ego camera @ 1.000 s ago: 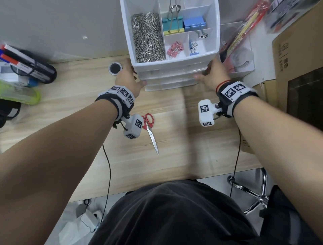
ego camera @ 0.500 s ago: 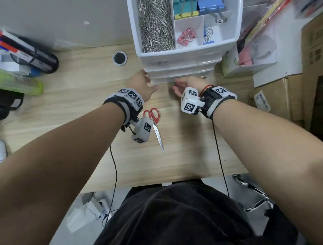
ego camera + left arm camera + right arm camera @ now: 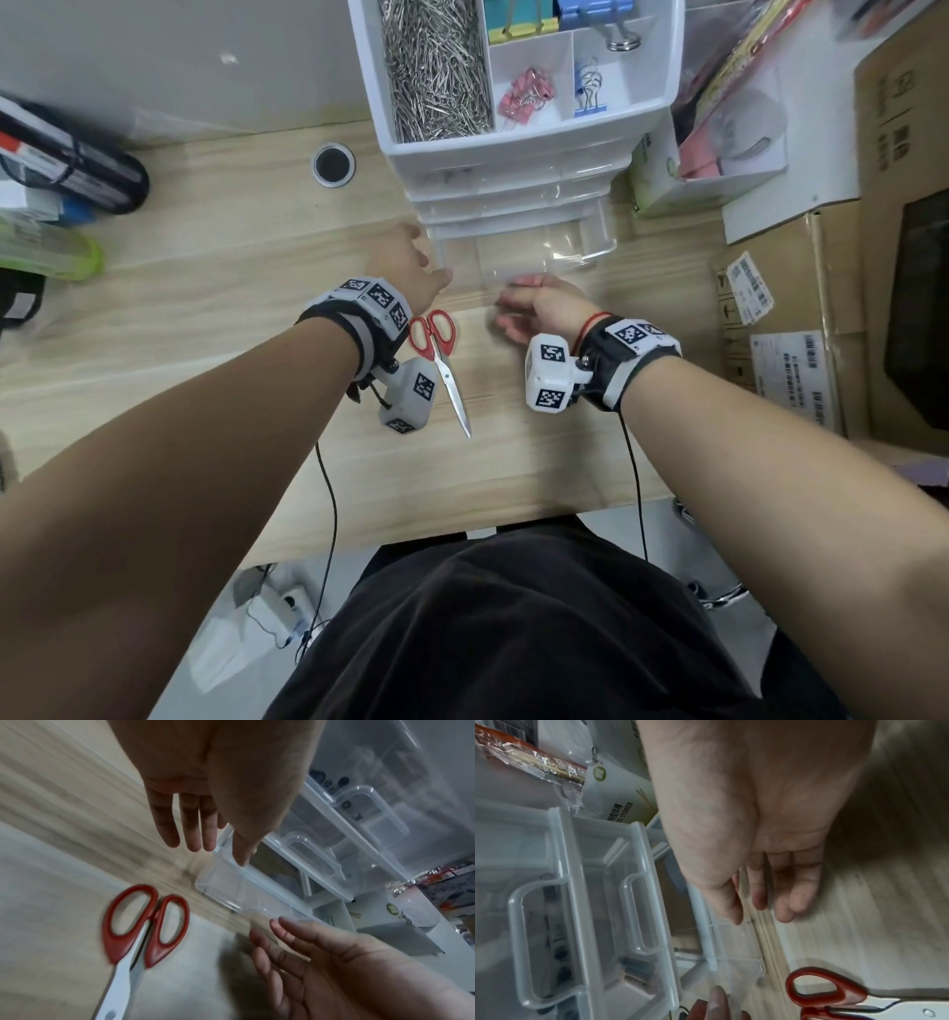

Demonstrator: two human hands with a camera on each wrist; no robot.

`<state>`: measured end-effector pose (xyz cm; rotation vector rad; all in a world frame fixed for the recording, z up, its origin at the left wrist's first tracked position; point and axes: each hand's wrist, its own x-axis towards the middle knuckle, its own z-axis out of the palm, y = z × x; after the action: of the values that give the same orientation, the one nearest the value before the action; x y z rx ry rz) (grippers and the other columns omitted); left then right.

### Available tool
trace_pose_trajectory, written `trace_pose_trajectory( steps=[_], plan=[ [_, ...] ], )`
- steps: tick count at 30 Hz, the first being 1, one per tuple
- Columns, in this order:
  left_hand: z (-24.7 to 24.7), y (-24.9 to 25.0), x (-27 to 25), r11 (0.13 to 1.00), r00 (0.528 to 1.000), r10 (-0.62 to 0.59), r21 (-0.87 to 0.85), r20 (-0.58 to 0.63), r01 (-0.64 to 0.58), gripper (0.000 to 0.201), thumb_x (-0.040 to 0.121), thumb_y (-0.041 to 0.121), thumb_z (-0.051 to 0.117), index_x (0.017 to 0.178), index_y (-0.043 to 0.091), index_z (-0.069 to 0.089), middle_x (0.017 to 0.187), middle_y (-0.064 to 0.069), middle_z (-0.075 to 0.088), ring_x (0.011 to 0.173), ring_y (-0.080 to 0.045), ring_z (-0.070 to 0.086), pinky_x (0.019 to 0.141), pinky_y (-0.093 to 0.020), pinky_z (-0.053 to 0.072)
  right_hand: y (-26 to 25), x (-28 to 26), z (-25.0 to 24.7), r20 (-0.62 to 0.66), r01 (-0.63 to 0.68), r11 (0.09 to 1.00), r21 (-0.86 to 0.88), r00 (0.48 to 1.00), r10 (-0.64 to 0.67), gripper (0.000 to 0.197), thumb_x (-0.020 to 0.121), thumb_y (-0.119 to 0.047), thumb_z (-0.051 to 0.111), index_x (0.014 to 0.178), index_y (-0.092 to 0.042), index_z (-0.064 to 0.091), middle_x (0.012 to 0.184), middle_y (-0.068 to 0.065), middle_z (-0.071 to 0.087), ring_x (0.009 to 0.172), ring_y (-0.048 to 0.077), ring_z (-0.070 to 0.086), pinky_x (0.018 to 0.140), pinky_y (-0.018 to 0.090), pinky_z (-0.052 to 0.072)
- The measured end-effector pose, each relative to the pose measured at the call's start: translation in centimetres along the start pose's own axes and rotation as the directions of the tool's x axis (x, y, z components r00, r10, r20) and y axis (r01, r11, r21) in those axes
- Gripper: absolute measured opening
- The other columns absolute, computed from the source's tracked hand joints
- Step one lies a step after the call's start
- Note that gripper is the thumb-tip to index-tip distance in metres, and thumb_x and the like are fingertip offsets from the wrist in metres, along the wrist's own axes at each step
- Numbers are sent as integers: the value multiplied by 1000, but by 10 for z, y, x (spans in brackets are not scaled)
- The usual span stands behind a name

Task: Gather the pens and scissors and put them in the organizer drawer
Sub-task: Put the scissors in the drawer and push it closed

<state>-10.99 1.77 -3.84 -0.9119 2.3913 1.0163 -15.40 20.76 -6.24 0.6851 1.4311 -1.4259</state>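
Observation:
Red-handled scissors (image 3: 441, 360) (image 3: 144, 925) (image 3: 834, 998) lie closed on the wooden desk between my wrists. The white organizer (image 3: 513, 149) stands behind them, its clear bottom drawer (image 3: 595, 231) (image 3: 223, 888) (image 3: 734, 941) pulled out and looking empty. My left hand (image 3: 411, 272) (image 3: 205, 841) has straight fingers, the thumb touching the drawer's left front corner. My right hand (image 3: 534, 308) (image 3: 762, 908) hovers at the drawer's front edge with loose fingers and holds nothing. A bundle of pens (image 3: 77, 169) lies at the far left.
The organizer's top tray holds paper clips (image 3: 436, 72) and binder clips. A white stirrer box (image 3: 662, 174) and cardboard boxes (image 3: 785, 308) crowd the right. A green case (image 3: 46, 252) lies at the left, and a round desk grommet (image 3: 334, 164) sits behind my left hand.
My hands came off the organizer's sides to its bottom drawer. The drawer has slid out toward me, and both hands have drawn back with it.

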Motion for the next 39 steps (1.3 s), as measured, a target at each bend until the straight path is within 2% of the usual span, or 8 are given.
trace_pose_trajectory(
  steps=[4, 7, 11, 14, 23, 29, 34, 39],
  plan=[
    [17, -13, -20, 992, 993, -117, -40, -27, 116, 34, 99, 25, 48, 130, 12, 48, 104, -5, 66, 77, -18, 60, 72, -33, 51, 8, -2, 1, 8, 15, 982, -188, 1000, -14, 33, 89, 0, 67, 118, -7, 54, 88, 14, 64, 54, 20, 60, 46, 25, 52],
    [29, -27, -27, 994, 994, -106, 38, -1, 106, 36, 99, 14, 38, 133, 10, 49, 119, -14, 59, 91, -26, 61, 75, -34, 49, 22, 1, 9, 22, 43, 918, -395, 999, -37, 29, 86, -7, 70, 113, -10, 60, 88, 9, 65, 72, 23, 67, 64, 33, 59],
    [40, -45, -36, 966, 994, -78, 254, 70, 58, 53, 91, 21, 59, 142, 17, 42, 139, -16, 42, 125, -36, 45, 107, -41, 39, 39, 1, 19, 105, 149, 686, -712, 989, -106, 41, 84, -21, 73, 124, -13, 66, 118, 5, 67, 109, 21, 62, 101, 36, 49],
    [43, -47, -43, 962, 988, -102, 265, 116, 68, 76, 76, 30, 82, 139, 18, 40, 137, -14, 39, 118, -33, 51, 101, -39, 45, 46, -2, 26, 184, 219, 634, -742, 975, -121, 45, 85, -17, 71, 128, -8, 63, 126, 7, 65, 119, 22, 59, 109, 36, 43],
    [41, -45, -47, 963, 949, -157, 256, 271, 86, 32, 79, 42, 78, 77, 14, 61, 77, -1, 63, 76, -22, 61, 62, -32, 48, 62, -6, 18, 264, 278, 657, -700, 957, -123, 44, 86, -8, 71, 128, -5, 57, 123, 11, 66, 110, 21, 61, 97, 27, 46],
    [14, -22, -51, 991, 906, 96, 42, 412, -124, 27, 82, 39, 77, 82, 12, 71, 80, -12, 71, 73, -19, 60, 79, -37, 53, 29, -25, 11, 324, 387, 722, -573, 917, -233, 9, 96, -14, 63, 92, -7, 64, 73, 8, 67, 59, 14, 59, 55, 19, 50],
    [-7, -1, -42, 963, 984, 96, -263, 148, -55, 25, 87, 46, 68, 86, 22, 65, 81, -4, 72, 64, -17, 67, 74, -34, 61, -27, -45, -13, 243, 420, 824, -381, 905, -349, 9, 97, -4, 58, 89, -7, 60, 70, 10, 62, 50, 13, 57, 49, 22, 49],
    [-8, -2, -31, 969, 966, 152, 160, 207, -187, 31, 96, 30, 57, 127, 33, 62, 109, -5, 72, 85, -22, 67, 83, -30, 53, -64, -51, -33, -22, 418, 908, -38, 908, -419, 27, 90, 17, 43, 109, -1, 52, 73, 17, 57, 55, 25, 53, 48, 28, 51]
  ],
)
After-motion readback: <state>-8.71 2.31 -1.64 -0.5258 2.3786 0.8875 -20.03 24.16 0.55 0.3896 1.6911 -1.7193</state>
